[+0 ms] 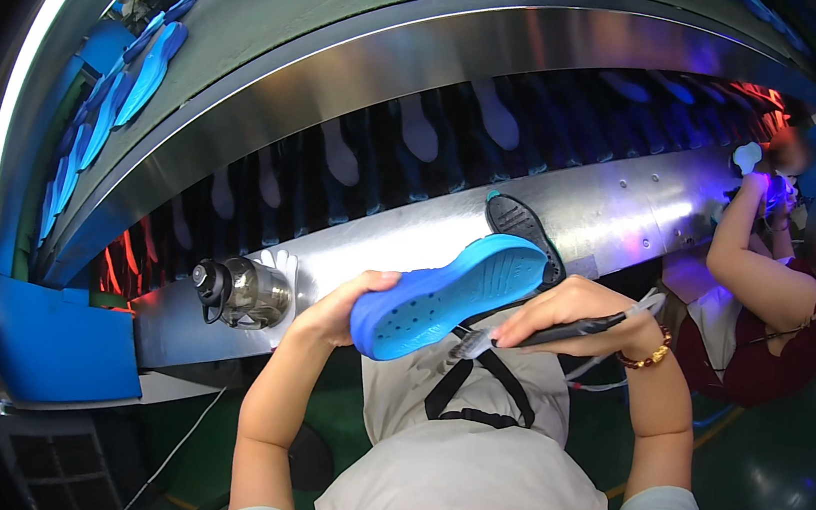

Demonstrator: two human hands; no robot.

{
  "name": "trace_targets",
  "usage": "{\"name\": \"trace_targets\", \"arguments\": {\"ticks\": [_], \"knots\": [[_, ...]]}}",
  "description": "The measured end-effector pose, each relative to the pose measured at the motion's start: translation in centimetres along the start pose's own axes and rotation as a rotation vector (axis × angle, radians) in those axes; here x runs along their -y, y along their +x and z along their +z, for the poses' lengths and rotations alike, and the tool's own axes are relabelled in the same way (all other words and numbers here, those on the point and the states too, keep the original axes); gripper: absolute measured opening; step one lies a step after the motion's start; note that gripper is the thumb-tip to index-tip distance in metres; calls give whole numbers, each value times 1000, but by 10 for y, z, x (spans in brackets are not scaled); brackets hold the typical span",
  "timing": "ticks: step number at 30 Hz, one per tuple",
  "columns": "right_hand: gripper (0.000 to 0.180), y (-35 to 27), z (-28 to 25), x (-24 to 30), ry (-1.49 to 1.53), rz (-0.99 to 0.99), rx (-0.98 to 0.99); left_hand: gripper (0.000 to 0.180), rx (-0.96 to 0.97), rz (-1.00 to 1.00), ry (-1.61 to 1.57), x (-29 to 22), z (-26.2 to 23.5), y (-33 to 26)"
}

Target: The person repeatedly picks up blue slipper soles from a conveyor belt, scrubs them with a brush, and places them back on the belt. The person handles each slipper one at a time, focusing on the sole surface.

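Note:
My left hand (339,310) grips the heel end of a bright blue shoe sole (449,295), holding it tilted up in front of my chest with its dotted underside facing me. My right hand (573,309) holds a dark pen-shaped brush tool (540,334) whose pale bristle tip touches the sole's lower edge. A thin cable runs from the tool's back end past my wrist, which wears a beaded bracelet. A black shoe sole (524,230) lies just behind the blue one on the metal ledge.
A shiny metal ledge (625,209) runs along a conveyor with white and blue foot-shaped lasts (420,131). A clear water bottle (243,292) lies on the ledge at left. Blue soles (147,74) line the upper belt. Another person (777,287) works at right. A blue bin (61,341) stands lower left.

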State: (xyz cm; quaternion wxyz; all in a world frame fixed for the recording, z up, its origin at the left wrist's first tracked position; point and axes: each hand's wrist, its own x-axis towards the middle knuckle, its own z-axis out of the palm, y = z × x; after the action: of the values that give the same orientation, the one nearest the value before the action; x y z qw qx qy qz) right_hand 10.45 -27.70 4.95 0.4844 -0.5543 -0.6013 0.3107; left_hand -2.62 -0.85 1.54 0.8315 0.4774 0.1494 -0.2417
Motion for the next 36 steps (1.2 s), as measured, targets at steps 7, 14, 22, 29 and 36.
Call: {"name": "trace_targets", "arguments": {"ticks": [7,14,22,29,36], "knots": [[22,-9,18,-9,18,64,-240,57,-52,195,-20,-3,-12,-15],[20,9,35,-1,-18,30,-485,92,278,504,-688,38,0,34],[14,36,51,-32,-381,-53,-596,87,-7,438,-569,57,20,66],[13,23,60,17,-270,-167,-297,76,27,531,-649,47,8,46],[16,39,64,20,-186,-165,-352,76,70,610,-761,33,37,38]]}}
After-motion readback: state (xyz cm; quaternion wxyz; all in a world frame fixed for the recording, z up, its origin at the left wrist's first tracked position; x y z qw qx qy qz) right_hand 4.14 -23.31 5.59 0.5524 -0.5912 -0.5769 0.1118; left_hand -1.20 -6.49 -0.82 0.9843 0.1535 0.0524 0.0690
